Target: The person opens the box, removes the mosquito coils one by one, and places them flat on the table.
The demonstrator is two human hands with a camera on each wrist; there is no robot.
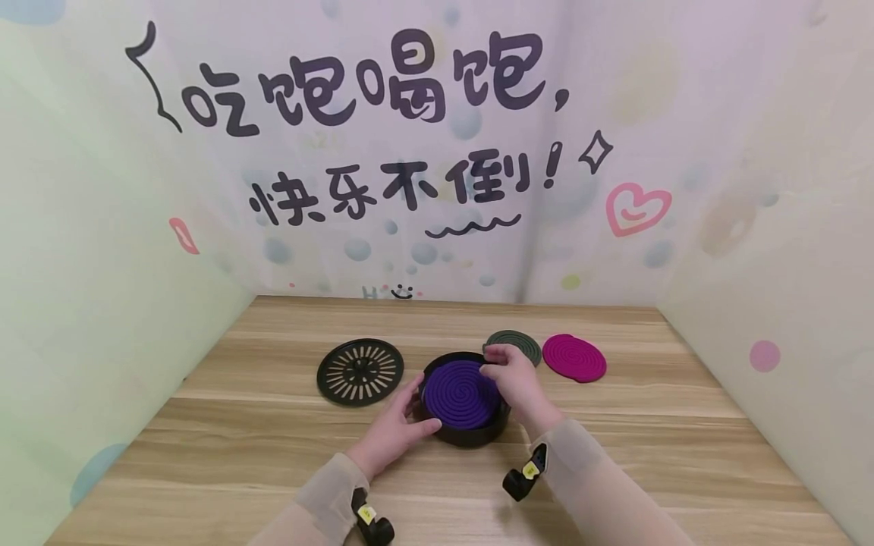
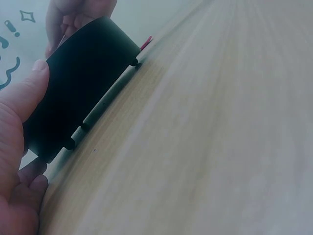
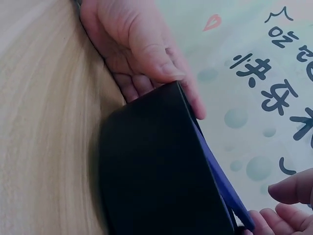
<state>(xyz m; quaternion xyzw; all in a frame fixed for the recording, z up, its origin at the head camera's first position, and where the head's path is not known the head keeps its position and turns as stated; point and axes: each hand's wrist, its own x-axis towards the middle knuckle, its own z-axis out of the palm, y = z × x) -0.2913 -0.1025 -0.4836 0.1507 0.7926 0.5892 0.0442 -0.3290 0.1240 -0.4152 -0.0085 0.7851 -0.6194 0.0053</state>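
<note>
A purple spiral coaster (image 1: 461, 394) lies tilted in a round black holder (image 1: 471, 437), one edge standing up past the rim in the right wrist view. My left hand (image 1: 396, 428) holds the holder's left side, its thumb against the dark wall (image 2: 78, 78) and its fingers low around the far side. At the opposite rim is my right hand (image 1: 519, 379). Its fingertips (image 3: 266, 223) are right at the coaster's raised edge (image 3: 227, 183), while the thumb stands apart from it. Small feet (image 2: 70, 143) show beneath the holder.
Left of the holder lies a black slotted disc (image 1: 334, 364) with a knob-like centre. A dark green spiral coaster (image 1: 515, 341) is behind my right hand, partly covered, and a magenta one (image 1: 575, 358) farther right. Printed cloth walls (image 1: 580, 265) enclose the wooden table (image 1: 655, 455).
</note>
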